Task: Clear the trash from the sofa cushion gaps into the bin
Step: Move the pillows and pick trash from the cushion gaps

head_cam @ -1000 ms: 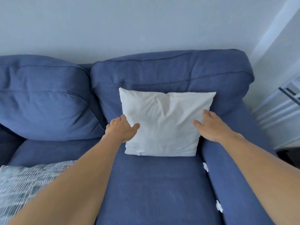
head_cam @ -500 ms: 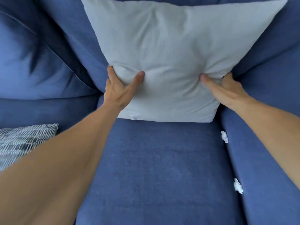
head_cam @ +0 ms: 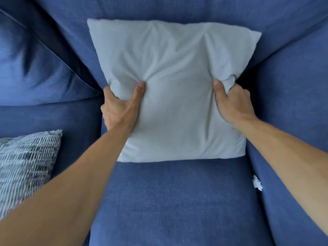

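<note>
Our left hand (head_cam: pixel 120 107) and right hand (head_cam: pixel 232 102) each clutched the white pillow (head_cam: pixel 177 103), fingertips hidden behind it; a paper scrap (head_cam: pixel 257 182) showed half-buried below our right hand.

I have a single view, from the camera worn on the person's head; it looks forward and steeply down onto a blue sofa (head_cam: pixel 35 59), close in; the wide lens bends the edges. The seat cushion (head_cam: pixel 177 201) fills the near half of the frame; the back cushion (head_cam: pixel 177 9) runs along the far edge; the armrest (head_cam: pixel 292 121) closes the right side; a patterned cushion (head_cam: pixel 24 166) is cut off by the left edge. Both forearms enter from the near corners and reach to mid-frame, where the left hand (head_cam: pixel 120 107) and right hand (head_cam: pixel 230 103) meet the white pillow (head_cam: pixel 177 68), which sits centre, near enough to show its creases.
</note>
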The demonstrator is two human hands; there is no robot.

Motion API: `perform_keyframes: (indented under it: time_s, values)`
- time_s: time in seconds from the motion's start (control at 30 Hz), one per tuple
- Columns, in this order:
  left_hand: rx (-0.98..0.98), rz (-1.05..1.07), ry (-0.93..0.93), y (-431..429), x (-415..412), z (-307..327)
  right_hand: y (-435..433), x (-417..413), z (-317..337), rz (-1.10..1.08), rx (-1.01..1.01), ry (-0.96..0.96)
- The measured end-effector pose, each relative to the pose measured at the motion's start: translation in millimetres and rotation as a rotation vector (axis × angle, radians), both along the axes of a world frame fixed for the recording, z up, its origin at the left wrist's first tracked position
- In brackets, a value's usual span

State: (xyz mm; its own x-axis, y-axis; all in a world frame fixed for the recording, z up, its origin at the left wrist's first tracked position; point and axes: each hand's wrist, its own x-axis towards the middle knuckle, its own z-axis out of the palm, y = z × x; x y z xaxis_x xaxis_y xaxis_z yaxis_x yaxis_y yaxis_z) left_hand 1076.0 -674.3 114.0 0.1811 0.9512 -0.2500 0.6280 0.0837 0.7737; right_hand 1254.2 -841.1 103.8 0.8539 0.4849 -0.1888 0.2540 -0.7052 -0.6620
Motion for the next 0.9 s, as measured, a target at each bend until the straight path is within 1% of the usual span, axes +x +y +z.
perform_keyframes:
  time_s: [0.13, 0.3, 0.53, 0.63, 0.9]
  values:
    - [-0.096, 0.035, 0.064, -23, -30, 4, -23, -28, 4, -0.016, -0.072, 0.109]
    - [-0.238, 0.075, 0.228, -74, -90, -7, -71, -85, -1, 0.027, -0.194, 0.229]
    - [-0.341, 0.035, 0.447, -115, -134, -44, -118, -134, -48, -0.006, -0.305, 0.407]
    - [-0.322, 0.01, 0.482, -118, -137, -53, -121, -137, -57, 0.006, -0.321, 0.411]
    - [-0.309, -0.058, 0.537, -115, -145, -51, -124, -127, -41, 0.085, -0.367, 0.378]
